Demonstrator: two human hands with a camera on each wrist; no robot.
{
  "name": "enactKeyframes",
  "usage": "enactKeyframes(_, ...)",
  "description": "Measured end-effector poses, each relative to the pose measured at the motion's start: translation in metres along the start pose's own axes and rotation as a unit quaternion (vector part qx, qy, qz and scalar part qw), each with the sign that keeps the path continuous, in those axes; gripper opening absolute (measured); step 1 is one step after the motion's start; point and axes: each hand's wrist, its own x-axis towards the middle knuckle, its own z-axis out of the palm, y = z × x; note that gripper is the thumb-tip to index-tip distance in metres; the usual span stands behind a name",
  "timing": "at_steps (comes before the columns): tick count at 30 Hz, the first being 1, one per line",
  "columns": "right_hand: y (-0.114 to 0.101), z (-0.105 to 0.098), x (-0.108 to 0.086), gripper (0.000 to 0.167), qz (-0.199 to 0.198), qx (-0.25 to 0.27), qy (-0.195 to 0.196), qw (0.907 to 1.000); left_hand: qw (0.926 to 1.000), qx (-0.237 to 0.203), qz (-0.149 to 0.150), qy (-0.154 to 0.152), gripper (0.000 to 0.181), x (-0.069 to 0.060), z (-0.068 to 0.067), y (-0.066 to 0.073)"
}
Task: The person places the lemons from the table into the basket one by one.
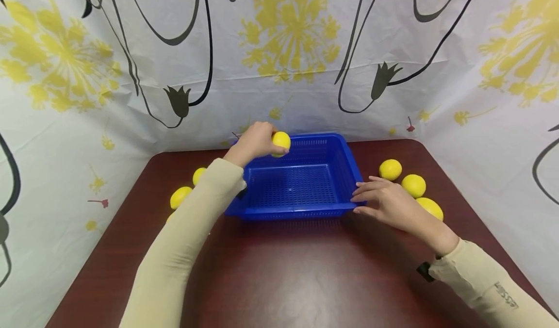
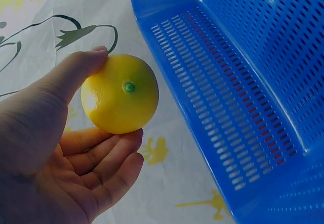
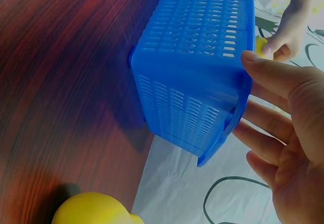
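Note:
My left hand (image 1: 254, 142) holds a yellow lemon (image 1: 281, 143) over the far left part of the blue plastic basket (image 1: 290, 211). Seen from the left wrist, the thumb presses one side of the lemon (image 2: 120, 95) and the fingers support the opposite side; its green stem end faces the camera. At the basket's near right corner, my right hand (image 1: 388, 202) grips the rim. The right wrist view has the thumb on the rim of the basket (image 3: 187, 62) and the fingers behind it. Inside the basket, the visible perforated floor is bare.
Three lemons stand in a row on the right of the dark wooden table (image 1: 288, 274), the farthest lemon (image 1: 390, 170) beside the basket. More lemons lie on the left, including one lemon (image 1: 180, 197), partly hidden by the left sleeve. A patterned white sheet (image 1: 279, 100) hangs behind the table.

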Motion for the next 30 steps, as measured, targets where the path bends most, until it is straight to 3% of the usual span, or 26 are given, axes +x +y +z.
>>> enactKeyframes(10,0.0,-0.001,-0.002,0.029,-0.001,0.005,0.005,1.0,0.9993,-0.031,-0.002,-0.023,0.039,0.021,0.006,0.013)
enactKeyframes(16,0.0,0.0,-0.002,0.029,-0.003,0.007,0.009,0.9999,0.9981,-0.058,-0.002,-0.022,0.038,0.032,0.009,0.022)
enactKeyframes(30,0.0,-0.001,-0.003,0.03,-0.001,0.013,0.011,0.9999,0.9961,-0.075,-0.003,-0.046,0.038,0.052,0.033,0.043)
